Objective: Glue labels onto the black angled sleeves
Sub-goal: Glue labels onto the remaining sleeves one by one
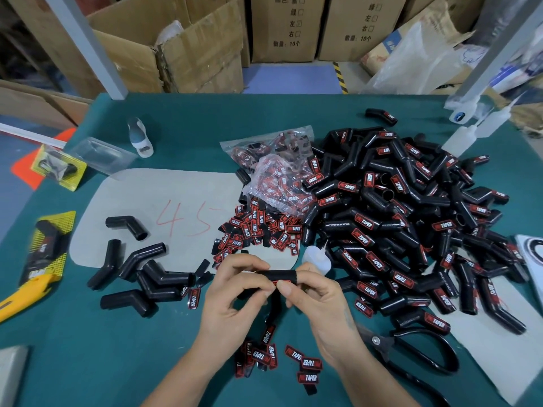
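My left hand point(235, 292) and my right hand point(316, 298) both hold one black angled sleeve point(277, 275) above the green table, fingers and thumbs curled round it. A sliver of red label shows under my right thumb. A small white glue bottle point(316, 257) lies just behind my right hand. Several bare sleeves point(152, 277) lie to the left. A big heap of labelled sleeves point(405, 218) fills the right. Loose red-and-black labels point(258, 230) are piled in the middle, and more labels point(293, 359) lie between my wrists.
Black scissors point(411, 348) lie right of my right wrist. A yellow utility knife point(20, 298) and packaged sleeves point(48, 245) sit at the left edge. Plastic bags of labels point(273, 163), a grey sheet point(164, 207), and cardboard boxes point(188, 45) beyond the table.
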Demonstrator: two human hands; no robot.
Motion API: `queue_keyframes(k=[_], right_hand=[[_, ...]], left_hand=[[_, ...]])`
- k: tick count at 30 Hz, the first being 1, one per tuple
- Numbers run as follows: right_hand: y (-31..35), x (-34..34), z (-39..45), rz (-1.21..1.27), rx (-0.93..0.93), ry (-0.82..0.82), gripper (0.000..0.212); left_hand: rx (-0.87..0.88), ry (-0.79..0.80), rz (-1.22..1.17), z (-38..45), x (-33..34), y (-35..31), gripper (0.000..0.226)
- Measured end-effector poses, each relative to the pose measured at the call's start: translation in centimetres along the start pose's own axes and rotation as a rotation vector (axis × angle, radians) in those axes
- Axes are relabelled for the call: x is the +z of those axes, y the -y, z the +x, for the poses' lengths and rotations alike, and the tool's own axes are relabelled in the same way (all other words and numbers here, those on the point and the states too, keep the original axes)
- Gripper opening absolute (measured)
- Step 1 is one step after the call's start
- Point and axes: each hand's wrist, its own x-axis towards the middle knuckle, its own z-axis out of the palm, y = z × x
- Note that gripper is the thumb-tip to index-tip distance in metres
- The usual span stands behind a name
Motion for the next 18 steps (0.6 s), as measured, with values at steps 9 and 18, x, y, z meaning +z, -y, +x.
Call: queue_keyframes(k=[9,18], right_hand=[[0.13,-0.17,-0.11,0.025,0.01,0.024,0.058],[0.09,-0.12,-0.18,0.065,-0.002,0.036,0.066]], left_hand=[[0.071,-0.005,0.08,0.2,-0.12,0.04,0.014],[0.108,-0.002,0.1,0.36,-0.18,0.39,0.017]])
